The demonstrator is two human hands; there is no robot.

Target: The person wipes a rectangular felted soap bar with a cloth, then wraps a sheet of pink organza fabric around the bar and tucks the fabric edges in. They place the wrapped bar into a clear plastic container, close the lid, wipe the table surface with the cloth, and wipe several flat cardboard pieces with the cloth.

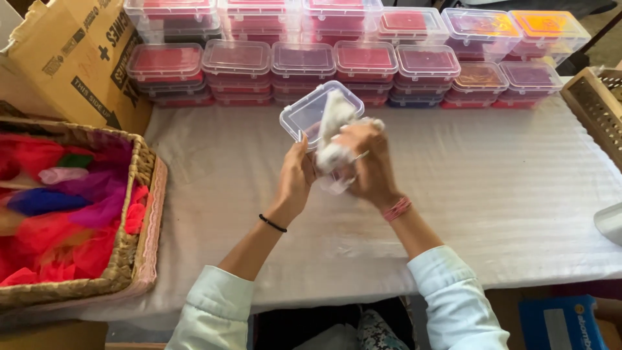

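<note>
Centre frame: I see both hands raised over the white cloth-covered table, meeting on one clear plastic box; the box is tilted, its open lid toward upper left, its long axis running lower right to upper left; it sits just above and between the two hands. Left hand is touching the box's lower left side, fingers curled narrow round its edge; it steadies, holds nothing else. Right hand is nearer the fabric; it's closed on a wad of white netting fabric, which lies against the box mouth, partly inside as far as I can tell; how deep, can't tell. Across the top of frame: stacks of closed clear boxes with red, purple and orange contents; well apart from the hands. Far left: wicker basket of coloured netting pieces; cardboard box upper left.
</note>
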